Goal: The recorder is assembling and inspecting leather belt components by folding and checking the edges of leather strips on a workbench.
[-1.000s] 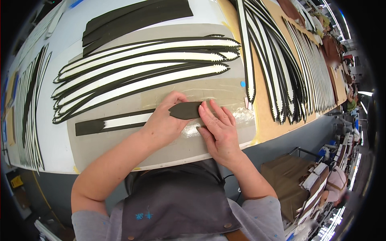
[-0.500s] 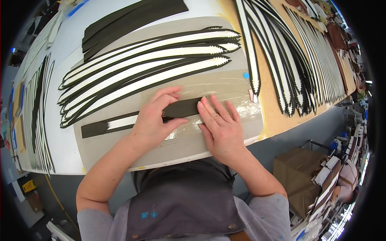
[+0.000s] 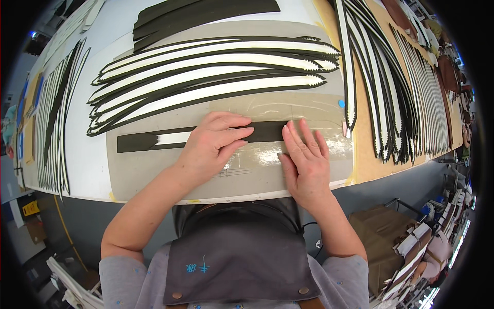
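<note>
A long dark strip (image 3: 270, 132) with a white band (image 3: 174, 137) along part of its length lies flat on the grey mat (image 3: 170, 177) in front of me. My left hand (image 3: 213, 144) rests across the strip's middle, fingers stretched to the right over the dark part, the thumb apart from them at the near edge. It covers the place where white meets dark. On the strip's right end my right hand (image 3: 307, 162) lies with flat, outstretched fingers and the thumb apart. The right tip is hidden under those fingers.
Several black-edged white strips (image 3: 216, 69) with jagged ends lie beyond my hands, plain dark strips (image 3: 206, 18) behind them. More strips (image 3: 381, 103) cover the brown board at the right, others (image 3: 56, 123) the left side. A blue dot (image 3: 341, 104) marks the mat's right part.
The whole view has shifted, with the table appearing further right and higher. My left thumb has drawn nearer to its fingers, and the dark part lies flatter. The right hand stays on the strip's end.
</note>
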### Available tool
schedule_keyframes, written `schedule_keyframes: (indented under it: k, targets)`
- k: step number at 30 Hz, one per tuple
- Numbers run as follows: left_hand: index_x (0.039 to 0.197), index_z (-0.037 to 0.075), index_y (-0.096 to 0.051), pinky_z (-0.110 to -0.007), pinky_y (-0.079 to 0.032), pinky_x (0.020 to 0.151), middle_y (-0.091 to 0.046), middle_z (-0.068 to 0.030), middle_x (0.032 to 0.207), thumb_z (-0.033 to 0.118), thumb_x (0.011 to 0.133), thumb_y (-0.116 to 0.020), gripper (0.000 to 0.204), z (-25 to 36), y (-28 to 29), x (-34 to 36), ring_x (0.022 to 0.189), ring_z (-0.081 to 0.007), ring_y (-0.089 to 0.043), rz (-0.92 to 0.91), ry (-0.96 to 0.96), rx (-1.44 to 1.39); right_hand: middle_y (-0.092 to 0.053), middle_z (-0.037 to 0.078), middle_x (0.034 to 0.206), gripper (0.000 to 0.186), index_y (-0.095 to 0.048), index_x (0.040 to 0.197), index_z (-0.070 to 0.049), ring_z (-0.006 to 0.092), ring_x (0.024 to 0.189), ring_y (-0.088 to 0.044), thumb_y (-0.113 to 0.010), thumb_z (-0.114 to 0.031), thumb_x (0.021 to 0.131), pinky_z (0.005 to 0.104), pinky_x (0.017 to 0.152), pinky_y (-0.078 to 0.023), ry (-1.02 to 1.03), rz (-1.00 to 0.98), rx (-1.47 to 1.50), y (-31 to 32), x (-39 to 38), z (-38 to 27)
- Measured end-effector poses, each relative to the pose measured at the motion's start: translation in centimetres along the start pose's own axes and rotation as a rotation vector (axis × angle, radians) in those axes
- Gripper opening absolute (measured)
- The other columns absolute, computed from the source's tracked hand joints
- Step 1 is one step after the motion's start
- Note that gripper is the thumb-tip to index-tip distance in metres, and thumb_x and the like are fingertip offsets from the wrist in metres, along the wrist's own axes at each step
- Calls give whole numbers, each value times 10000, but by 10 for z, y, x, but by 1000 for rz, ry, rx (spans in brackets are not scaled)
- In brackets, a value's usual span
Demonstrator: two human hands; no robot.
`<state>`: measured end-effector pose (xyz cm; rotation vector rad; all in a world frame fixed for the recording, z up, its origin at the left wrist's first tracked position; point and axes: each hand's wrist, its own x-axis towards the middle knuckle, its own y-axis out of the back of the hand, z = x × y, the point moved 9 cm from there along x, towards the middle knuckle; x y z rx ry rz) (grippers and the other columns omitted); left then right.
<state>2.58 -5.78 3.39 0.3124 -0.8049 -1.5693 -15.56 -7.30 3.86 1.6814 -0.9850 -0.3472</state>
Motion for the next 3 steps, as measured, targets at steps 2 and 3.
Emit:
schedule_keyframes:
  k: [2,3]
  targets:
    - [1193,76,-748,-390,-528,1006,-707,-68,1266,66,887,-741,306,1,0,-1,1201,-297,-613,-2,5,8,-578,90,1502,572,-540,1484,-82,304,1466,-452,-697,-138,937,524,1199,-305,0,-4,-5,-1,0,0]
    - [1192,79,-750,-386,-522,1017,-704,-67,1272,65,896,-731,298,2,-1,0,1211,-300,-606,-6,7,15,-577,89,1503,573,-539,1485,-84,308,1468,-450,-698,-142,937,524,1201,-301,-1,-7,-6,-1,0,1]
